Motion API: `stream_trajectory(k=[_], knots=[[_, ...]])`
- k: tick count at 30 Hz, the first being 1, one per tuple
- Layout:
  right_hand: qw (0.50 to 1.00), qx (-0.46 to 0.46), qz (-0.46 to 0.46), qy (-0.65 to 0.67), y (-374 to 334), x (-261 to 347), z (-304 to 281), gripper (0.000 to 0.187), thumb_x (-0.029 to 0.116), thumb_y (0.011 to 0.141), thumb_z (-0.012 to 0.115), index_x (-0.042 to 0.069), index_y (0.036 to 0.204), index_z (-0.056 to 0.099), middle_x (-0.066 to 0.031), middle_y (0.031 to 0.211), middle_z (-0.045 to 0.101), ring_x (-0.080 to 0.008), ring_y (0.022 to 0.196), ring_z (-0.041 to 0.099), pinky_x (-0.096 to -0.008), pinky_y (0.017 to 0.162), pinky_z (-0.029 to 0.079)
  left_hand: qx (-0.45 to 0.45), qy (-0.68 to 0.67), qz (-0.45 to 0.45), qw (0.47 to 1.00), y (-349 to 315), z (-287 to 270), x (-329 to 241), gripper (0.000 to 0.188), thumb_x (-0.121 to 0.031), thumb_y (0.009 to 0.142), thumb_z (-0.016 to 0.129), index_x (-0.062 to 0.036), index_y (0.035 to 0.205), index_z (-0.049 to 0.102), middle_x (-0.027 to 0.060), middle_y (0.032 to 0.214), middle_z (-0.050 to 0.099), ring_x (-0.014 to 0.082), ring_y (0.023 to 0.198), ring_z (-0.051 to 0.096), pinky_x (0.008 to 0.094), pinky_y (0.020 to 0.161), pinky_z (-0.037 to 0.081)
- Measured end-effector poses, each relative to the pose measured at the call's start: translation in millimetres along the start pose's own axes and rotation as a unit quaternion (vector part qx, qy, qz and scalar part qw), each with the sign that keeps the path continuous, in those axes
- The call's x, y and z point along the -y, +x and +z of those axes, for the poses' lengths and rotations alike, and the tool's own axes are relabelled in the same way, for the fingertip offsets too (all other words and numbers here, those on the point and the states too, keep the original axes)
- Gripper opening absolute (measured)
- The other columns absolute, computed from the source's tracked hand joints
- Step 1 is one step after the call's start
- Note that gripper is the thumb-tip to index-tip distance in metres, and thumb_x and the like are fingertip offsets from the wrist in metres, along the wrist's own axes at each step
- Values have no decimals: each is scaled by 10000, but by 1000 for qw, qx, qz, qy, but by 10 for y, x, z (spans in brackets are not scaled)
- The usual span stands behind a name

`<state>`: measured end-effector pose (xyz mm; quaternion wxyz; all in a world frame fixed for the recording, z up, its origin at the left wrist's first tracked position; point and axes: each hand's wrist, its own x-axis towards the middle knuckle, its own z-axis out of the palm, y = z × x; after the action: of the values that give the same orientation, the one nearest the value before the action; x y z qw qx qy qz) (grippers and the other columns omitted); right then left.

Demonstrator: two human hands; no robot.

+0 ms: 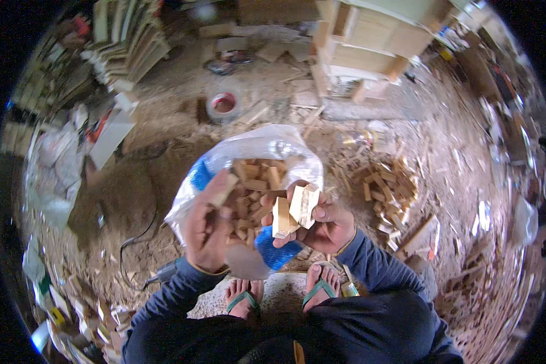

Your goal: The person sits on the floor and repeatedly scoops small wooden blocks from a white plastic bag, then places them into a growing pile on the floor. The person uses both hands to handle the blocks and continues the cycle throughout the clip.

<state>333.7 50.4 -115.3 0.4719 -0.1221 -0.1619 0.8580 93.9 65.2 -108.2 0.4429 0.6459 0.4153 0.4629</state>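
A plastic bag (242, 145), clear with blue patches, stands open in front of me with many small wooden blocks (249, 200) inside. My right hand (332, 225) is closed around a few pale wooden blocks (288, 212) over the bag's near right side; one has a rough, streaked face. Over the bag's left side, my left hand (206, 233) is smeared by motion. A blurred pale block (225, 188) shows at its fingertips and appears to be held there. The bag's lower part is partly hidden behind my hands.
A heap of wooden blocks (388, 188) lies on the dusty floor at the right. Beyond the bag is a roll of tape (223, 106). A wooden cabinet frame (367, 45) stands at the far right, stacked boards (130, 42) at the far left. A cable (124, 252) runs near my left forearm.
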Motion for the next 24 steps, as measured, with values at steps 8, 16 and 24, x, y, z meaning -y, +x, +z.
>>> stream_trajectory(k=[8, 16, 24], knots=[[858, -249, -91, -439, -1033, 1248, -714, 585, 191, 805, 748, 23, 1316, 518, -275, 1231, 597, -368, 1053, 672, -451, 756, 635, -49, 7, -164, 985, 56, -22, 88, 309, -176, 1028, 517, 4, 1277, 552, 65, 854, 657, 59, 553, 549, 209, 516, 443], [284, -479, 60, -829, -1758, 1639, -1922, 945, 135, 731, 820, 39, 1517, 304, -285, 1468, 407, -447, 1353, 414, -436, 1143, 352, -6, 46, -247, 968, 217, -201, 337, 395, -346, 1047, 498, -36, 1178, 704, -19, 691, 574, 39, 584, 496, 222, 532, 412], [132, -401, -89, -902, -813, 1153, -906, 694, 138, 818, 751, 71, 1440, 451, -269, 1427, 465, -432, 1323, 459, -449, 1069, 433, 6, 202, -146, 968, 265, -369, 466, 330, -293, 1025, 552, -27, 1165, 688, 22, 721, 605, 56, 651, 534, 243, 611, 456]])
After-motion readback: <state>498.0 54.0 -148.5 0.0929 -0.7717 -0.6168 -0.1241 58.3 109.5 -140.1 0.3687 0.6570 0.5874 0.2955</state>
